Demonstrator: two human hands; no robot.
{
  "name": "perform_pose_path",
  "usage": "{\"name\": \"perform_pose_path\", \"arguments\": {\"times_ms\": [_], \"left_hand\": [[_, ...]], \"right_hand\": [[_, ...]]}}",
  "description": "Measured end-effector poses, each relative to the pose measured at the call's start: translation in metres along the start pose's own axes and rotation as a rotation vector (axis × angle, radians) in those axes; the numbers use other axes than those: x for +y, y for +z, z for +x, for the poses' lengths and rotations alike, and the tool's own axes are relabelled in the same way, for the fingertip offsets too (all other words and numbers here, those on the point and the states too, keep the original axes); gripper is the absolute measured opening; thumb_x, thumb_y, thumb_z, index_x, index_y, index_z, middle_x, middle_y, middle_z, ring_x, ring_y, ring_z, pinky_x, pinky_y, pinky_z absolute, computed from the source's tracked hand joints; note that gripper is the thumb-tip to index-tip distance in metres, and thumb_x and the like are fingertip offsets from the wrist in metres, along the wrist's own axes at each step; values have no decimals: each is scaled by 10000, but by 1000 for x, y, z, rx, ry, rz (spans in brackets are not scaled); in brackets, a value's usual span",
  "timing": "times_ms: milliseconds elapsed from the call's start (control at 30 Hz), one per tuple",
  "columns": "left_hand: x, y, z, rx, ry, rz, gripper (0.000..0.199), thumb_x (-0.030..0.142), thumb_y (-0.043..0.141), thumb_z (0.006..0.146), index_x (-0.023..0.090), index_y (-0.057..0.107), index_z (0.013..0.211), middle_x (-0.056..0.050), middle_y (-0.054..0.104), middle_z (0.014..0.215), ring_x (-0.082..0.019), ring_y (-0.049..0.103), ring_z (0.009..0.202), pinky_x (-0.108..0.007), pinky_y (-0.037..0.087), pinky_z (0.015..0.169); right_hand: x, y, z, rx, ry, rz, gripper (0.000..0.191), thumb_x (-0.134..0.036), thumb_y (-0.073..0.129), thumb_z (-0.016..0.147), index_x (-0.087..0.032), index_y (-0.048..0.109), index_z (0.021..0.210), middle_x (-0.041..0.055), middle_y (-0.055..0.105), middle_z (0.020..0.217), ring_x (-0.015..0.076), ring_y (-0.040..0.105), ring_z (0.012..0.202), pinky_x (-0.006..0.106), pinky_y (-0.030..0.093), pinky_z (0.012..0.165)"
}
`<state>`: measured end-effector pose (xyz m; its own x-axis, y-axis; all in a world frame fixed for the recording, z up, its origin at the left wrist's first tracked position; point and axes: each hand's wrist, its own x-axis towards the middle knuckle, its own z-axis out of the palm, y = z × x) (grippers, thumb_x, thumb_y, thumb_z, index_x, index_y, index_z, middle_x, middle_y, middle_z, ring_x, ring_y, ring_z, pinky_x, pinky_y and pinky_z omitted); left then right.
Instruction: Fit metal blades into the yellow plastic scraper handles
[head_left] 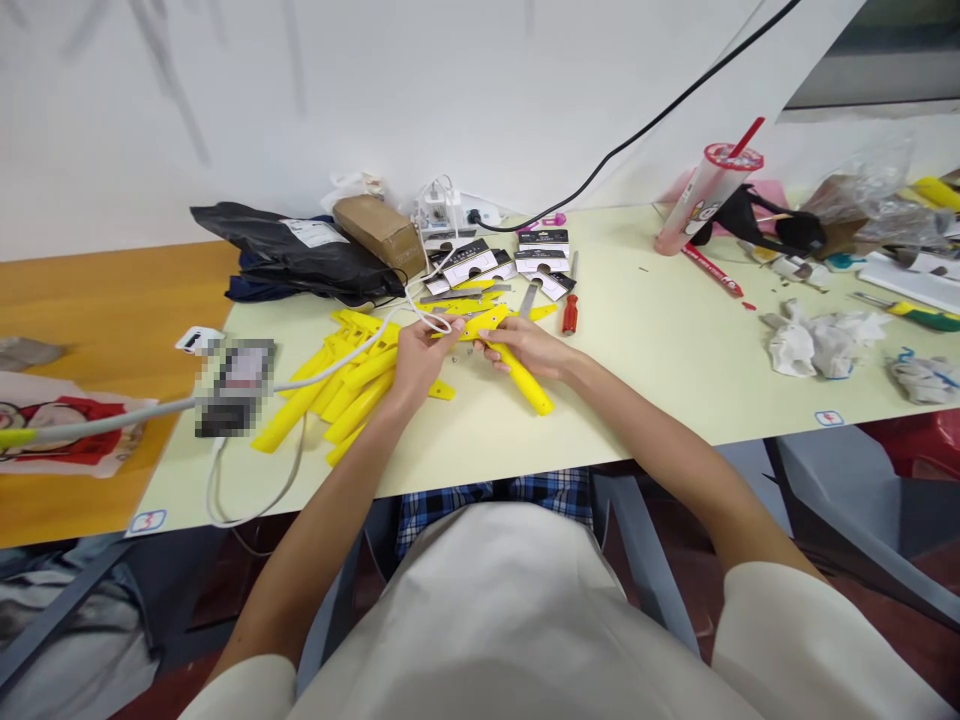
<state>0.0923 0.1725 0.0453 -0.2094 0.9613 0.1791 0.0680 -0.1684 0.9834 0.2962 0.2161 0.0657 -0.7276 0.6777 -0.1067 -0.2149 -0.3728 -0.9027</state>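
Both your forearms reach forward over the table's edge, elbows out and wrists low. Your right hand (525, 347) curls its fingers closely round the long yellow plastic piece (517, 362), which sits between your hands with its free end angled toward you. Your left hand (421, 362) pinches the piece's far end in narrow fingertips (454, 325), and a white cable (337, 365) runs just past them. With your hands close together like this, you have steady control; keep both wrists low so the piece doesn't twist.

Just left of your hands lies a heap of yellow plastic strips (337, 395), and a small yellow wedge (441, 390) sits near your left wrist. Beyond are flat metal strips (450, 297), with a red-handled screwdriver (570, 313) to the right. Farther off on the pale table (637, 340) sit black-and-white card packets (469, 265), a brown parcel (379, 232), a black plastic bag (292, 245), and a cup with a red straw (709, 185).
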Motion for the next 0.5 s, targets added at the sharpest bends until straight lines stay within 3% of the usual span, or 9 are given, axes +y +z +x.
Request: {"name": "perform_pose_path", "arguments": {"times_ms": [133, 233, 333, 500], "left_hand": [[-1, 2, 0, 6, 85, -7, 463, 565, 823, 932, 206, 825, 1224, -118, 815, 1252, -277, 744, 1176, -393, 577, 1022], [-1, 2, 0, 35, 110, -32, 503, 584, 805, 948, 218, 783, 1292, -111, 793, 1300, -271, 741, 1194, -386, 561, 1047], [-1, 3, 0, 50, 90, -40, 530, 631, 783, 950, 218, 759, 1281, -109, 792, 1244, -271, 749, 1160, -390, 572, 1022], [-4, 8, 0, 37, 13, -54, 544, 630, 817, 909, 220, 694, 1244, -79, 779, 1057, -244, 758, 1041, -356, 573, 935]], "right_hand": [[2, 0, 1, 25, -80, -10, 157, -283, 802, 963, -157, 710, 983, 68, 691, 978, 119, 526, 689, 218, 488, 514], [0, 1, 2, 50, -142, -14, 184, -307, 805, 961, -167, 687, 971, 48, 671, 906, 121, 499, 671, 226, 474, 525], [-3, 2, 1, 71, -191, -18, 252, -365, 826, 951, -187, 648, 925, 7, 597, 770, 132, 481, 652, 243, 474, 548], [-2, 3, 1, 117, -259, -18, 353, -417, 880, 911, -233, 579, 886, -5, 586, 755, 148, 492, 661, 267, 480, 563]]}}
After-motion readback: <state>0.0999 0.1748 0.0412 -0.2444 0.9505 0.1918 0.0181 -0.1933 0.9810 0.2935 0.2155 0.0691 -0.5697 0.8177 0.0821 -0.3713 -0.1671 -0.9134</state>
